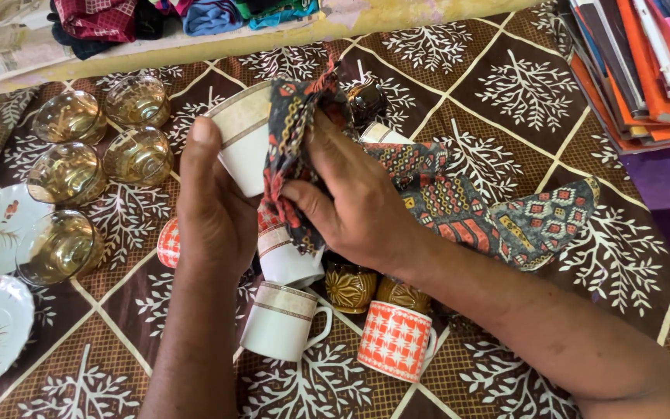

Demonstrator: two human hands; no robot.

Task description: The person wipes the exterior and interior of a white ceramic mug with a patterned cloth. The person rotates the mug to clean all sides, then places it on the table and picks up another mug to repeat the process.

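clearly, in the head view the left hand (pixel 211 209) grips a white ceramic cup with a beige band (pixel 242 143), held tilted above the brown leaf-patterned tablecloth (pixel 505 101). the right hand (pixel 350 202) is closed on a dark patterned cotton cloth (pixel 459 202) and presses it against the cup's side. to wipe well, i judge the cup should turn steadily under a firm thumb, over the cloth. below stand 1 white mug (pixel 284 322) and 1 orange-patterned mug (pixel 395 340); 5 amber glass bowls (pixel 67 174) sit left.
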